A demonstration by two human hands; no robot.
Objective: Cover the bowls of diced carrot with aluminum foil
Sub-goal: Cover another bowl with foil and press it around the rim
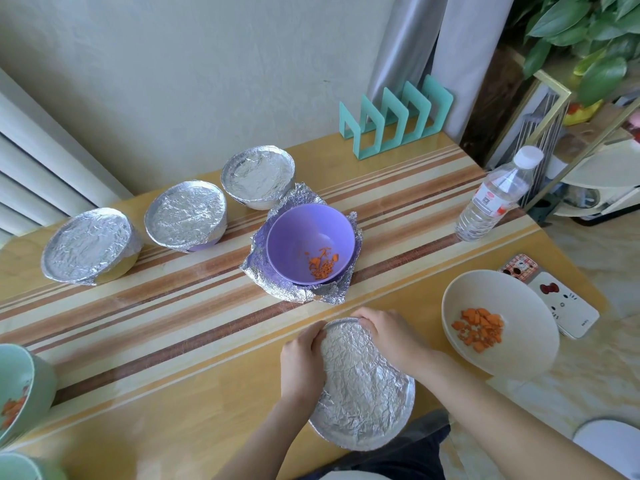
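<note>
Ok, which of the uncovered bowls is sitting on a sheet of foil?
The purple bowl; crumpled foil lies under it. The cream bowl and green bowl have none.

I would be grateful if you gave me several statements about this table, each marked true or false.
1. The left hand and right hand grip the rim of the near foil-covered bowl. True.
2. The purple plastic bowl is covered. False: it stands open on a crumpled foil sheet.
3. Three foil-wrapped bowls stand in the far row. True.
4. The wide cream bowl is empty. False: it holds diced carrot.
5. The clear plastic water bottle lies flat. False: it stands upright.
</note>
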